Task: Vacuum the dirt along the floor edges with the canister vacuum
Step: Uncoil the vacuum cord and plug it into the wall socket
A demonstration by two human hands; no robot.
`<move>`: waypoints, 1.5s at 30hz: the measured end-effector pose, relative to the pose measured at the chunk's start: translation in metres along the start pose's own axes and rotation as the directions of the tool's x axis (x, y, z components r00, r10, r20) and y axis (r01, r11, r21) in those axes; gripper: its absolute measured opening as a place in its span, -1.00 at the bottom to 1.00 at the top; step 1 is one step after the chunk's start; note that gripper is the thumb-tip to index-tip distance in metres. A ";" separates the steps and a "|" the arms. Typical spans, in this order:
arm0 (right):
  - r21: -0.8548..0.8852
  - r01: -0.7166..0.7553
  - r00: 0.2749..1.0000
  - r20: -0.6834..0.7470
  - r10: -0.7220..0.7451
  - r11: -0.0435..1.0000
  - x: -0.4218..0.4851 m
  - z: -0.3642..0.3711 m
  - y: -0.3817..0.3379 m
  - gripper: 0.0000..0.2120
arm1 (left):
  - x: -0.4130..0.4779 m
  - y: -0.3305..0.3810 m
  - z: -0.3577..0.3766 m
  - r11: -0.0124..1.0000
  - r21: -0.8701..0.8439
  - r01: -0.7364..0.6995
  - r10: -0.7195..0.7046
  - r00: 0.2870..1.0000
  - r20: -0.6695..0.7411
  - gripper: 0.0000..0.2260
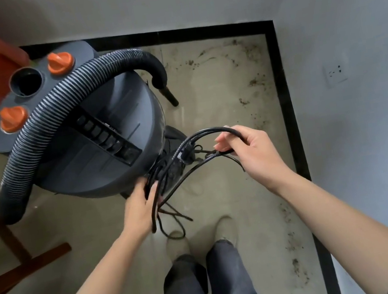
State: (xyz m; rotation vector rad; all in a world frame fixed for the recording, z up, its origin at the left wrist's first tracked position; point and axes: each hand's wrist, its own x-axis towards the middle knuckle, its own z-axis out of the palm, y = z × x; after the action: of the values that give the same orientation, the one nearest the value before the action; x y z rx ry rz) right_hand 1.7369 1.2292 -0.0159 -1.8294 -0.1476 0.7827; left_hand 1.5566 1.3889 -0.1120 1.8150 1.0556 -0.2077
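Dirt point(253, 80), dark crumbs and smears, lies scattered on the beige floor point(207, 108) close to the black border strip point(288, 105) at the foot of the wall, both in the far corner and down the right-hand edge. None of it looks cleared, so I judge the vacuuming itself has not started.

The grey drum-shaped canister vacuum point(100, 147) stands on the floor just ahead of the person's feet. Its black ribbed hose point(52, 103) is draped over the lid, and the nozzle end hangs free above the floor.

Both hands are busy with the thin black power cord point(206, 133), which hangs in loose loops beside the drum. The right hand point(253, 152) has its fingers point(223, 142) curled round a raised loop, thumb closed over it. The left hand point(139, 207) grips the bunched strands lower down, with its fingers point(153, 192) threaded among them.

A white wall socket point(336, 73) sits on the right wall, with nothing plugged into it. This looks like setup: the cord is to be freed and plugged in, the hose taken up, and both edges swept.
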 end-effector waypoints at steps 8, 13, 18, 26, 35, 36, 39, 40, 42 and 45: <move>-0.131 -0.080 0.955 -0.293 0.039 0.988 0.007 -0.050 0.003 -0.82 | -0.053 0.046 0.027 0.957 0.151 -0.249 0.158 0.878 0.452 -0.83; -0.126 -0.060 0.926 -0.377 0.008 0.990 0.000 -0.091 0.004 -0.85 | -0.039 0.051 0.070 0.943 0.332 -0.032 -0.176 0.799 0.576 -0.73; -0.079 0.034 0.896 -0.439 -0.065 0.996 0.006 -0.120 -0.006 -0.90 | -0.018 0.073 0.093 0.953 0.218 0.209 -0.297 0.775 0.557 -0.72; 0.014 0.239 0.899 -0.381 -0.216 0.971 0.028 -0.178 -0.053 -0.94 | 0.007 0.115 0.121 0.936 0.189 0.296 -0.349 0.845 0.404 -0.43; 0.157 0.215 0.944 -0.287 -0.164 0.964 0.060 -0.193 -0.061 -0.79 | 0.080 0.113 0.093 0.587 0.776 -0.232 0.127 0.973 0.194 -0.53; 0.210 0.205 0.946 -0.295 -0.138 0.956 0.068 -0.192 -0.061 -0.75 | 0.089 0.111 0.093 0.536 0.806 -0.253 0.147 0.967 0.206 -0.53; 0.328 0.182 0.926 -0.374 -0.050 0.927 0.096 -0.192 -0.066 -0.66 | 0.109 0.105 0.105 0.396 0.900 -0.182 0.027 0.982 0.186 -0.47; 0.347 0.182 0.913 -0.408 -0.026 0.920 0.107 -0.193 -0.069 -0.65 | 0.115 0.104 0.114 0.367 0.919 -0.144 -0.062 0.982 0.178 -0.47; 0.365 0.185 0.876 -0.482 0.015 0.912 0.129 -0.197 -0.078 -0.64 | 0.127 0.114 0.131 0.440 0.897 -0.046 -0.248 0.954 0.170 -0.56; 0.407 0.226 0.767 -0.635 0.096 0.885 0.162 -0.209 -0.095 -0.68 | 0.153 0.142 0.142 0.715 0.680 0.163 -0.405 0.890 0.211 -0.68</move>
State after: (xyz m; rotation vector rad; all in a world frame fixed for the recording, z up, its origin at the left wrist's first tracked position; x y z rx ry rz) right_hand 2.0071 1.1748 0.0368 -1.5131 0.3961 0.0745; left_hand 1.7967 1.3409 -0.1739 2.0838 1.0775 -1.1841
